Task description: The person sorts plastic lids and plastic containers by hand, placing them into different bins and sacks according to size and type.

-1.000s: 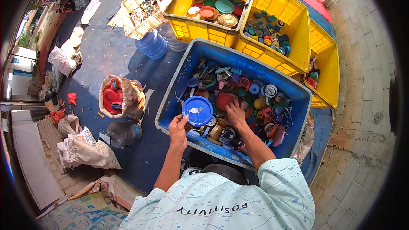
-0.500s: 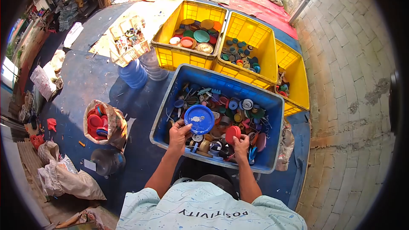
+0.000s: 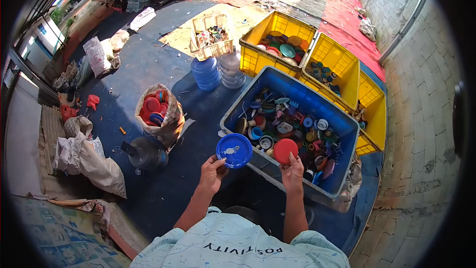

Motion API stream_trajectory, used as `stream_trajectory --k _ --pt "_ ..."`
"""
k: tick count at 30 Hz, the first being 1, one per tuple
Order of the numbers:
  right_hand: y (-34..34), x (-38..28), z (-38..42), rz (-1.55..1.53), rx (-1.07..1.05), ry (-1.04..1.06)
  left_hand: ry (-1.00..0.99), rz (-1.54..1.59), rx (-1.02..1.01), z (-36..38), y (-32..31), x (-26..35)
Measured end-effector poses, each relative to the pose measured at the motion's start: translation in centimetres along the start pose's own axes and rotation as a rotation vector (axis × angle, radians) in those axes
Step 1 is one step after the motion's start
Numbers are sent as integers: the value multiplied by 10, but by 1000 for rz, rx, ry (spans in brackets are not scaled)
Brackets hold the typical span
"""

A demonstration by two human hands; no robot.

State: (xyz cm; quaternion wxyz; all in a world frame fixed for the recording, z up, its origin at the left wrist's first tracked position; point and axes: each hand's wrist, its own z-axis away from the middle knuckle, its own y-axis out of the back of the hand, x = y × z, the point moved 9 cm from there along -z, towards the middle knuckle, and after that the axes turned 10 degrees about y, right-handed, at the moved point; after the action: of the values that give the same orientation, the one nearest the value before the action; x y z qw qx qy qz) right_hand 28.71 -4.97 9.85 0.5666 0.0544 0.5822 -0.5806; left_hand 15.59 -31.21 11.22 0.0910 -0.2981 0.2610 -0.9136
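Observation:
A round blue plastic lid [image 3: 234, 151] with a pale worn patch is pinched at its lower left edge by my left hand [image 3: 212, 173]. My right hand [image 3: 292, 172] grips a smaller red lid [image 3: 285, 151] from below, its flat face towards me. Both lids are held up near the front edge of a blue crate [image 3: 229, 119]; the red one overlaps the view of its rim. Inside the crate lies a jumble of caps, lids and small plastic pieces [image 3: 307, 136] in many colours.
Yellow crates [image 3: 277, 22] holding sorted caps stand behind the blue crate. To the left, an open sack [image 3: 171, 129] holds red and blue lids, beside a clear jug [image 3: 148, 154]. A cream basket [image 3: 213, 52] rests on large water bottles [image 3: 206, 74]. A block wall [image 3: 416, 104] runs along the right.
My view has swung to the left. Both hands have drawn back from over the blue crate to its front edge, still holding the lids, and the red lid now faces me.

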Motion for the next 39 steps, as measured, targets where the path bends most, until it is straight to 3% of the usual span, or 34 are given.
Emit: stream_trajectory --k 6,12,22,26,29,35,39 --pt "-40 76 66 95 -61 -175 -37 34 71 33 84 29" --pt "-87 168 84 208 -103 -372 -48 131 91 21 154 78" --pt "-271 274 33 244 -104 -343 -53 84 95 -29 250 249" --pt "-326 289 18 174 -178 -326 -59 68 87 -56 249 312" --pt "-339 300 -3 181 -106 -322 -44 49 77 -86 235 338" --pt "-351 309 -79 146 19 -317 15 36 30 -171 181 364" --pt "-369 301 -156 76 -4 -288 43 -17 -32 -239 129 383"
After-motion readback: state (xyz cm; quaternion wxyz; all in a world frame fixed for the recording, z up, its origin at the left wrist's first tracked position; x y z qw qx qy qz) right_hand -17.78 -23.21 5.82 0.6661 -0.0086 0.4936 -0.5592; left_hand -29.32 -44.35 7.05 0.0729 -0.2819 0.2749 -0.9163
